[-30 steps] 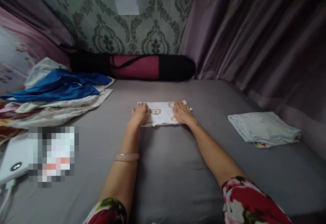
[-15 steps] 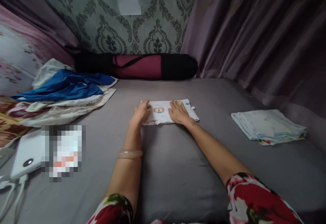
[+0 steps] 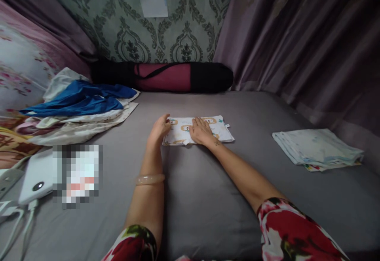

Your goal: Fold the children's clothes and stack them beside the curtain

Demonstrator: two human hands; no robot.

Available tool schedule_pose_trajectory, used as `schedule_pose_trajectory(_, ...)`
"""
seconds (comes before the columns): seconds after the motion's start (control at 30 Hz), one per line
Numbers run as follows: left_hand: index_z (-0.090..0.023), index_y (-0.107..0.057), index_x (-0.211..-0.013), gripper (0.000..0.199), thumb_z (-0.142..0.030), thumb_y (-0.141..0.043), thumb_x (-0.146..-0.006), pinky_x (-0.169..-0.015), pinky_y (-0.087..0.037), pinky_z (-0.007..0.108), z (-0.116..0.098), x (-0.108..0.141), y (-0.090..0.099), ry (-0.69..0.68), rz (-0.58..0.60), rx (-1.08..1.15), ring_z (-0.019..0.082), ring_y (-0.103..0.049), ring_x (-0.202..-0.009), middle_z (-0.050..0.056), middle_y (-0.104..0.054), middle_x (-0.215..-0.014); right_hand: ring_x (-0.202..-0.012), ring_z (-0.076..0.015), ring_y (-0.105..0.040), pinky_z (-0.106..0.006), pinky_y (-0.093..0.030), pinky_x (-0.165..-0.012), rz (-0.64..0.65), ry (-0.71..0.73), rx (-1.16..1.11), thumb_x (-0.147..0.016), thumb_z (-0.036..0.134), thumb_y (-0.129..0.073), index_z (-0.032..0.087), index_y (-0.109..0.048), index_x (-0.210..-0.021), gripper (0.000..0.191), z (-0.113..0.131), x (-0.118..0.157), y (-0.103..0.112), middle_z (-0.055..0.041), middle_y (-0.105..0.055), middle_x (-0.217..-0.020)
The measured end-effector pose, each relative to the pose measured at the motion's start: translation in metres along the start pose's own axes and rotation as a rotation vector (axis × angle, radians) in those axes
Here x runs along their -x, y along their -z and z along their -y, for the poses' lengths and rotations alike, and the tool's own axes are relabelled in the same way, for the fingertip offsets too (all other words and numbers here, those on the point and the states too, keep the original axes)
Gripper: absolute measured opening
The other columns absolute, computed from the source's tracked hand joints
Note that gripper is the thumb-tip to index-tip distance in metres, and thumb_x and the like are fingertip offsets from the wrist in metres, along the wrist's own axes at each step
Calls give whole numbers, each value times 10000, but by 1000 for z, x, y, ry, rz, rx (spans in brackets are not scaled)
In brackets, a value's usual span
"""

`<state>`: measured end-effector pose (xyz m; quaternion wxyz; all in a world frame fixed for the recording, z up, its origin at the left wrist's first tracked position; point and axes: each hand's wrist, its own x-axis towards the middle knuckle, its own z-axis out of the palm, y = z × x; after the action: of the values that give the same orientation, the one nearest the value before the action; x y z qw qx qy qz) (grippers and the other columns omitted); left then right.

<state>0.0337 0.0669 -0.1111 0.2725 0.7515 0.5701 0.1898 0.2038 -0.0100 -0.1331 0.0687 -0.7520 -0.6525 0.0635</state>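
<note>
A folded white cloth (image 3: 178,137) with orange and green prints lies flat on the grey sheet in front of me, a small tag at its right edge. My right hand (image 3: 202,131) rests palm down on the middle of the cloth, fingers stretched out. At the cloth's left edge is my left hand (image 3: 161,128), turned on its side with the thumb up; its other fingers are mostly hidden behind the hand, so any hold on the edge cannot be made out.
A stack of folded cloths (image 3: 317,148) lies at the right. Loose clothes with a blue piece (image 3: 86,97) are heaped at the left, above a white device (image 3: 40,174) with cables. A black and red long bag (image 3: 166,78) lies along the wall.
My right hand has slid left across the cloth, uncovering prints on its right part. My left hand has shifted slightly left and turned more onto its side at the edge.
</note>
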Motion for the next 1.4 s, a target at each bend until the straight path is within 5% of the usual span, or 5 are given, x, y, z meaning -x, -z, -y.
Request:
schedule_pose_trajectory(1.17, -82, -545, -1360, 524, -102, -396, -858, -1086, -384, 295, 12, -8, 1, 19, -77, 40, 211, -516, -1309, 157, -581, -1375, -1465, -268, -236, -463, -133, -1186, 10, 157, -73, -1012, 361, -288, 48, -338, -1496, 579, 61, -9, -9, -165, -309, -1574)
schedule_pose_trajectory(1.4, -88, -549, -1354, 513, -135, -424, -859, -1075, -402, 316, 13, -7, -1, 17, -86, 78, 225, -529, -1296, 160, -587, -1367, -1457, -276, -247, -501, -147, -1180, -75, 281, -114, -1006, 332, -303, 66, -354, -1485, 551, 78, -11, -16, -166, -326, -1567)
